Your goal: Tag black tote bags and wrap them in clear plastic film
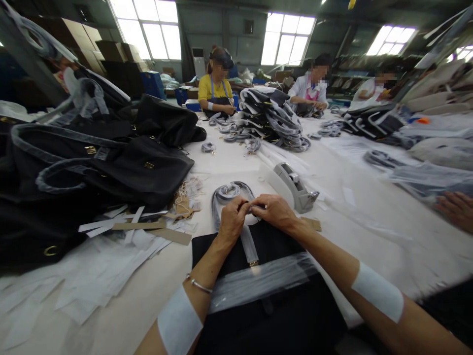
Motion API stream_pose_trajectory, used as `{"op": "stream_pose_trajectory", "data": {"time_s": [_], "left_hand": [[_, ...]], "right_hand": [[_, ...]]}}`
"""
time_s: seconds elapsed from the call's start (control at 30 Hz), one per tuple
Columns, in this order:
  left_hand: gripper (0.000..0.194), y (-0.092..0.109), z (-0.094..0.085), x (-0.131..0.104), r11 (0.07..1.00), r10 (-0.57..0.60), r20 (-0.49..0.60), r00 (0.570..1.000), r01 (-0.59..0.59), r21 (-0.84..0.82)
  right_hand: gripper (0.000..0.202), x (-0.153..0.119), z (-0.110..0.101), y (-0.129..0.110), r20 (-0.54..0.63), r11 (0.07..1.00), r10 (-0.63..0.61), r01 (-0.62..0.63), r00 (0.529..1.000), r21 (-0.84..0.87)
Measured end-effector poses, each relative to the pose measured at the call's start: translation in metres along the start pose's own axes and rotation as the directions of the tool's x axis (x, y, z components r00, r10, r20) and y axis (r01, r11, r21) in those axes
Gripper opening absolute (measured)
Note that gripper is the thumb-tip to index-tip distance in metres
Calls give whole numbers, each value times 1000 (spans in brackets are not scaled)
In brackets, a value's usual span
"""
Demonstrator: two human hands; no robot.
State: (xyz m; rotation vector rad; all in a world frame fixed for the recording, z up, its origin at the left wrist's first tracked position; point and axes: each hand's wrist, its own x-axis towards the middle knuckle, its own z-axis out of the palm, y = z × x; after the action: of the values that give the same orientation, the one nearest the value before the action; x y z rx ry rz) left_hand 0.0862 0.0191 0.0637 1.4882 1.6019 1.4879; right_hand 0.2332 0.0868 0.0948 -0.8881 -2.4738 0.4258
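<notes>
A black bag [266, 315] lies on the table in front of me, with clear plastic film [262, 283] across it. A film-wrapped strap [250, 244] runs up its middle from a small gold clasp [253, 264]. At the bag's far edge my left hand [233, 217] and my right hand [272, 209] meet, both closed with thumbs and fingers pinching the strap end. My fingers partly hide what is between them. Just behind my hands rests a coiled, film-wrapped strap [226, 193].
A tape dispenser [293, 185] stands beyond my right hand. Black bags [148, 162] are heaped at left, above paper strips [144, 226] and white sheets [96, 276]. Wrapped items [273, 116] are piled ahead. Several co-workers sit across the table; another person's hand [456, 209] is at right.
</notes>
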Motion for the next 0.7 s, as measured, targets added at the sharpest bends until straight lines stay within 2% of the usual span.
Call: {"op": "stream_pose_trajectory", "data": {"time_s": [0.13, 0.23, 0.33, 0.43, 0.53, 0.57, 0.63, 0.7], "left_hand": [[14, -1, 5, 1, 981, 26, -27, 999, -21, 193], [15, 0, 9, -1, 952, 34, 31, 999, -42, 303], [16, 1, 8, -5, 935, 33, 72, 997, -57, 351], [15, 1, 4, -7, 919, 122, 89, 989, -146, 367], [16, 0, 2, -7, 917, 264, 136, 955, -292, 270], [17, -1, 3, -6, 930, 282, 128, 951, -303, 208], [14, -2, 6, -5, 974, 215, 84, 973, -220, 62], [12, -3, 8, -4, 994, 73, 58, 996, -68, -81]], "right_hand": [[10, -4, 5, 3, -196, 992, -79, 57, 978, -113], [10, -7, 12, 3, -309, 972, -167, 104, 936, -212], [14, -9, 17, 2, -335, 945, -225, 121, 915, -303], [21, -11, 19, 6, -284, 940, -241, 151, 928, -304], [16, -13, 17, 12, -268, 980, -180, 149, 947, -130], [13, -14, 16, 14, -271, 989, -149, 140, 951, -53], [9, -16, 15, 17, -265, 989, -105, 128, 958, 72], [9, -17, 16, 18, -250, 984, -80, 118, 965, 137]]}}
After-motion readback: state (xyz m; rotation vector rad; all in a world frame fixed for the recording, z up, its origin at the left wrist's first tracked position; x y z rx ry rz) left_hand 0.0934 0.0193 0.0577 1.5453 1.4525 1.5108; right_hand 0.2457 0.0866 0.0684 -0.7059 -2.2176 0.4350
